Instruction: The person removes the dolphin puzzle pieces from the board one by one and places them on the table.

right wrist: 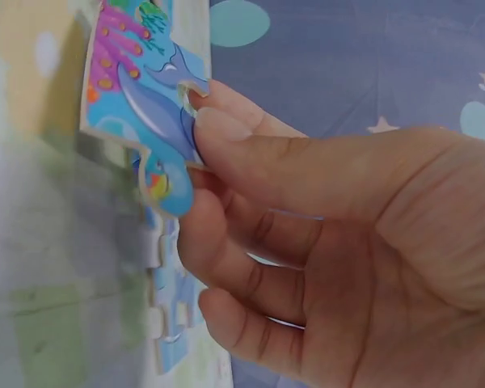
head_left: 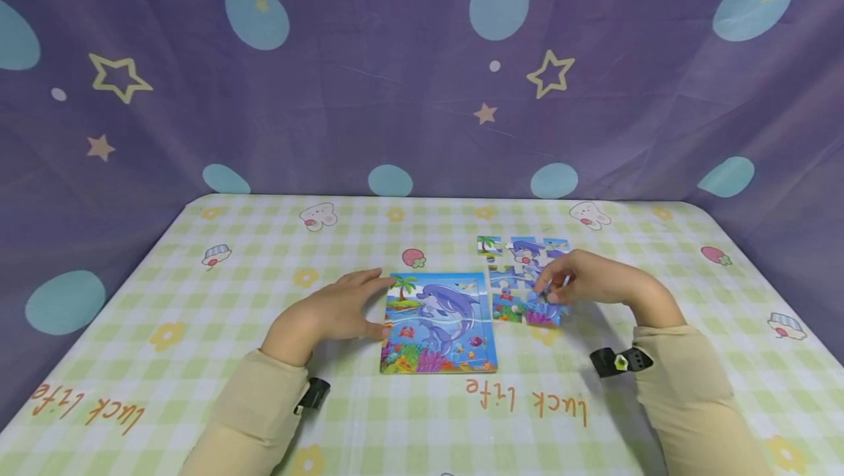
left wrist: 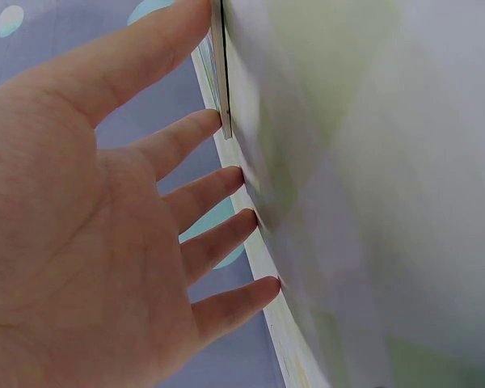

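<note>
**A:** Start at the left. What is the left hand doing?

**B:** It lies flat with straight, spread fingers, the fingertips touching the left edge of the dolphin picture board. It holds nothing; I judge it is only bracing the board on the checked tablecloth.

**A:** And to the right of the board?

**B:** The loose puzzle pieces lie in a cluster just beside the board's upper right corner. The right hand is over the near end of that cluster, thumb and fingers pinching one puzzle piece with coral and a bit of dolphin on it, its lower edge at the cloth.

**A:** So which step is this?

**B:** Picking up or fitting a piece, I'd say, with the assembly barely begun. The next move calls for a firm pinch, turning the piece so its tabs match a neighbour, then pressing it down flat.

**A:** Anything hard to make out?

**B:** Plenty. The right hand covers part of the cluster, so I cannot tell how many pieces are joined. The left wrist view shows only the board's thin edge and a blurred cloth. Whether the board is a finished reference picture or a tray, I cannot tell. Both forearms are cut off at the bottom edge.
</note>
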The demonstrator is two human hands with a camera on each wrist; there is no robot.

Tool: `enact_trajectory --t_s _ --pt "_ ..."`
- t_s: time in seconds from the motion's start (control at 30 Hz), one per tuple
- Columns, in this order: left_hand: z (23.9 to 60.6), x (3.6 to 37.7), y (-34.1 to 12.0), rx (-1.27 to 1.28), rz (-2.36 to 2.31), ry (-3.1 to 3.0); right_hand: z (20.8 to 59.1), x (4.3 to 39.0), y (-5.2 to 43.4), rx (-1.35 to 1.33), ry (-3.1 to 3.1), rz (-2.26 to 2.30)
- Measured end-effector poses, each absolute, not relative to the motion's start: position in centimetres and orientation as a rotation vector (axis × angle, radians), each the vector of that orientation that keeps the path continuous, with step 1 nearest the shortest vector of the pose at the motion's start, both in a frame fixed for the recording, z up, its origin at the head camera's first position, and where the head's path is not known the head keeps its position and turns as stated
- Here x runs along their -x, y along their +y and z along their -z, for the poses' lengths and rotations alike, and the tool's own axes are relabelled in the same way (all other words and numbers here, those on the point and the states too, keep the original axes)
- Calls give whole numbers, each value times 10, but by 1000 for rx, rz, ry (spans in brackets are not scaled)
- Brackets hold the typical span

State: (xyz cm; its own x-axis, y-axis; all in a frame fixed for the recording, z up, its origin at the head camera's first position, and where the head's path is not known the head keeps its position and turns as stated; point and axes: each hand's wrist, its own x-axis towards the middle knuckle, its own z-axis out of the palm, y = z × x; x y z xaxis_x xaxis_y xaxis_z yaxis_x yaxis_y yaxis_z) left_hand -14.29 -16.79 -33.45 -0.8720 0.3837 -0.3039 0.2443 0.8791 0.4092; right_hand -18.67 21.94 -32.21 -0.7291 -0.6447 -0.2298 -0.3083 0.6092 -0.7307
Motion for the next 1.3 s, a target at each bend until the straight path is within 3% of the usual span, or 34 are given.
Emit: enact_trajectory --t_s 1.03,1.3 --pt "333 142 -167 -463 -519 2659 337 195 229 687 2440 954" --pt "334 146 -168 -616 -445 2736 330 192 219 690 2558 974"
